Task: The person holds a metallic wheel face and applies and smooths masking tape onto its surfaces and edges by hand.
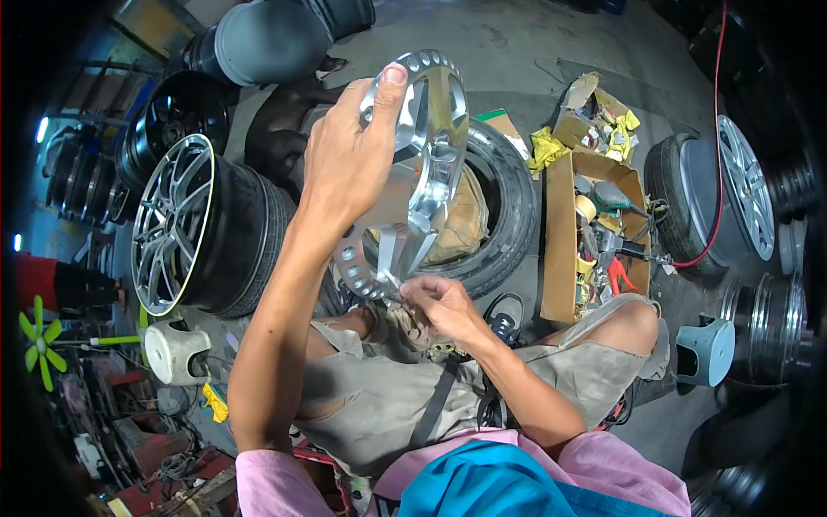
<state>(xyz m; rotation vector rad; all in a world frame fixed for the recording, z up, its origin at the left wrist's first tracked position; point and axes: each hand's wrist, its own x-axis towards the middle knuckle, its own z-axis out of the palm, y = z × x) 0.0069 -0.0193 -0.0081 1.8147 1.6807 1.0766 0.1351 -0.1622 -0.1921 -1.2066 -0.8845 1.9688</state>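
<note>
A shiny silver wheel centre [444, 164] with spokes and a row of holes round its rim is held up, tilted, in front of me. My left hand [353, 146] is closed on its upper edge, thumb lying over the top. At its lower edge is my right hand [444, 306], thumb and fingers pinched together. A small pale piece shows at those fingertips, too small to name. Behind the wheel centre a black tyre [508, 207] lies flat on the floor, with a brown crumpled bundle [461, 220] inside its ring.
To the right stands a cardboard box [558, 250] of tools, including a green power tool [607, 196]. Spoked rims flank me, one silver at left [177, 224] and one at right [745, 185]. A red hose [717, 155] hangs at right. Low stools [172, 351] stand nearby.
</note>
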